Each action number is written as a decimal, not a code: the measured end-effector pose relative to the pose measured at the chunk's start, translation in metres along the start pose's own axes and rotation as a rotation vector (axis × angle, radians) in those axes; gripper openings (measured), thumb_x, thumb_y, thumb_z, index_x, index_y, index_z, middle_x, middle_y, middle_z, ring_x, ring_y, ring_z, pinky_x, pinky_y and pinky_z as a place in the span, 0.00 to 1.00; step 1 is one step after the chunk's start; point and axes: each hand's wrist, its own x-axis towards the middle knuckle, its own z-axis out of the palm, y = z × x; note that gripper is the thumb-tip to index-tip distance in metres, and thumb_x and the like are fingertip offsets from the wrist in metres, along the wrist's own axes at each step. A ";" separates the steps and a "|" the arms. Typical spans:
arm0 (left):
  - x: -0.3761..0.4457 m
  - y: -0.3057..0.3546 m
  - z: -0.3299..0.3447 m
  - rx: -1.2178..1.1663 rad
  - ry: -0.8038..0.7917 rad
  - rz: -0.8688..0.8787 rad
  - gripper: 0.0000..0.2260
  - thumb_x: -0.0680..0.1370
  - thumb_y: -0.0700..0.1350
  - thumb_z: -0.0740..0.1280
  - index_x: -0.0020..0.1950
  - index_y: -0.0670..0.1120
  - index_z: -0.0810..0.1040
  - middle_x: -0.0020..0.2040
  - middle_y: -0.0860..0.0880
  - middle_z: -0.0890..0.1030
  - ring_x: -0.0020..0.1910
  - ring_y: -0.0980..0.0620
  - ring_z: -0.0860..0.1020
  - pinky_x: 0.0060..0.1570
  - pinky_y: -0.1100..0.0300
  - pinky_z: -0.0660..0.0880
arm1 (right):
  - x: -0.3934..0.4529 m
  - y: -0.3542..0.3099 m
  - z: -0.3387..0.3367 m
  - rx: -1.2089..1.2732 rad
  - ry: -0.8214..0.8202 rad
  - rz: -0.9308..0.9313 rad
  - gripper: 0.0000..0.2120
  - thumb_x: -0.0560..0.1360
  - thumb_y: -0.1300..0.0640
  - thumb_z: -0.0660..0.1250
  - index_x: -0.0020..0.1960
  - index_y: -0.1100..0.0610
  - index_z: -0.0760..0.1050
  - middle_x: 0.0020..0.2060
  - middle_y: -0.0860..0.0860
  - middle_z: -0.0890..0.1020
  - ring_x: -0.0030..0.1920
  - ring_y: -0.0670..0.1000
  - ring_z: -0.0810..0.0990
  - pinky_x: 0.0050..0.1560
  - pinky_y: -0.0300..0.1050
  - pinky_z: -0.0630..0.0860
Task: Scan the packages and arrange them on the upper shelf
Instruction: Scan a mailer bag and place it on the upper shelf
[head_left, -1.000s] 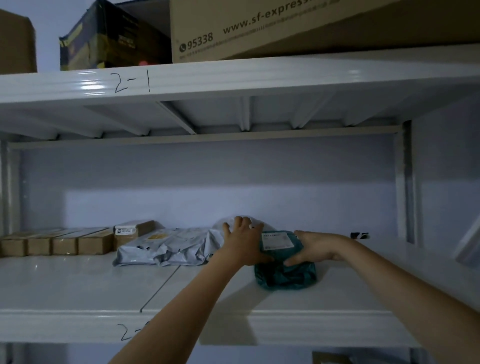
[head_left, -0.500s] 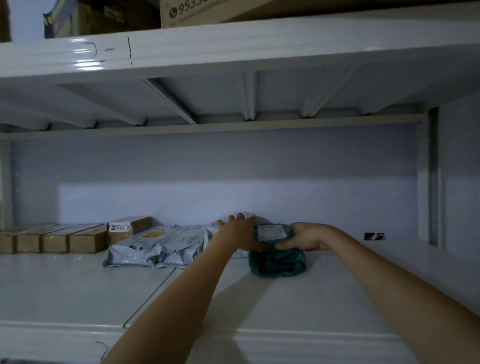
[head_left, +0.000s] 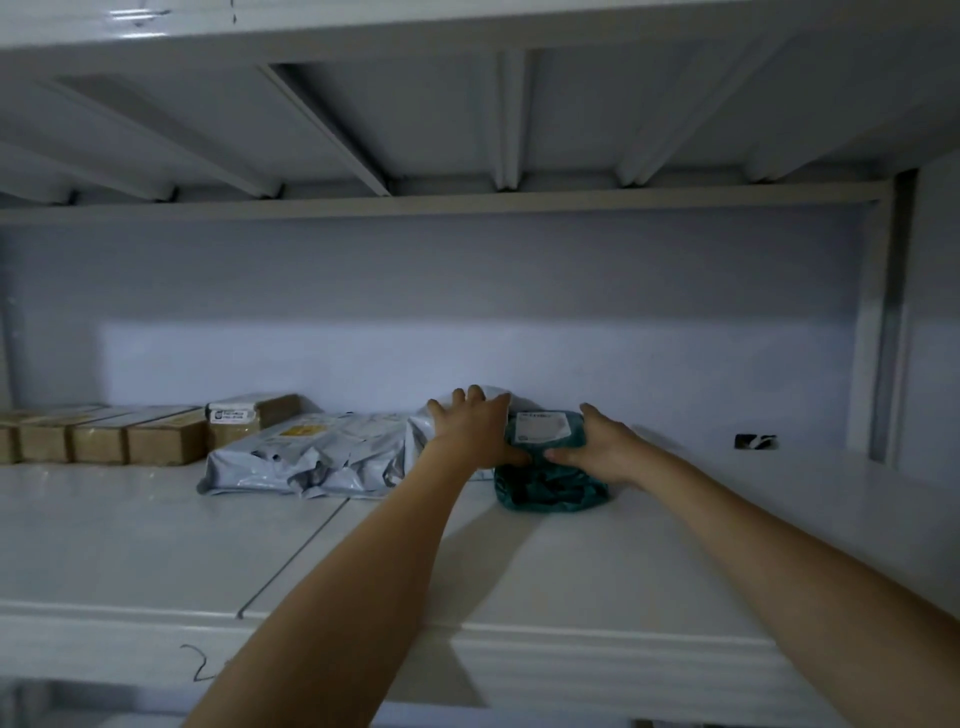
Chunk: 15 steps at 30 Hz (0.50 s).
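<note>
At the centre of the frame the soft teal plastic-wrapped parcel (head_left: 551, 470) lies on the white painted metal shelf (head_left: 675, 530), its white label facing up; the right hand (head_left: 597, 449) grips its right side, while the left hand (head_left: 475, 431) lies flat, seemingly on the crinkled grey poly mailer (head_left: 306, 457) beside it. Best nudge the slack bundle snugly against that mailer, label kept readable; stiff brown cardboard boxes (head_left: 114, 441) line the left.
</note>
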 end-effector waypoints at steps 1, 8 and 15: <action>-0.004 0.003 0.000 -0.004 0.006 -0.008 0.41 0.69 0.67 0.69 0.76 0.54 0.59 0.71 0.42 0.65 0.71 0.38 0.63 0.66 0.33 0.59 | -0.003 -0.001 0.002 -0.033 0.025 0.000 0.37 0.75 0.45 0.73 0.75 0.58 0.59 0.70 0.56 0.74 0.66 0.57 0.75 0.62 0.47 0.75; -0.041 0.031 -0.007 -0.023 0.076 -0.138 0.31 0.75 0.58 0.66 0.75 0.51 0.60 0.73 0.39 0.60 0.74 0.36 0.54 0.69 0.28 0.49 | -0.035 -0.029 0.009 -0.373 0.202 0.043 0.35 0.77 0.41 0.67 0.74 0.61 0.59 0.67 0.61 0.72 0.65 0.62 0.73 0.67 0.58 0.70; -0.087 0.049 -0.019 -0.411 0.199 -0.120 0.20 0.78 0.48 0.64 0.70 0.48 0.68 0.65 0.40 0.67 0.64 0.36 0.68 0.62 0.41 0.66 | -0.093 -0.039 0.006 -0.194 0.259 0.005 0.22 0.79 0.53 0.62 0.71 0.59 0.65 0.65 0.60 0.76 0.63 0.61 0.76 0.61 0.55 0.75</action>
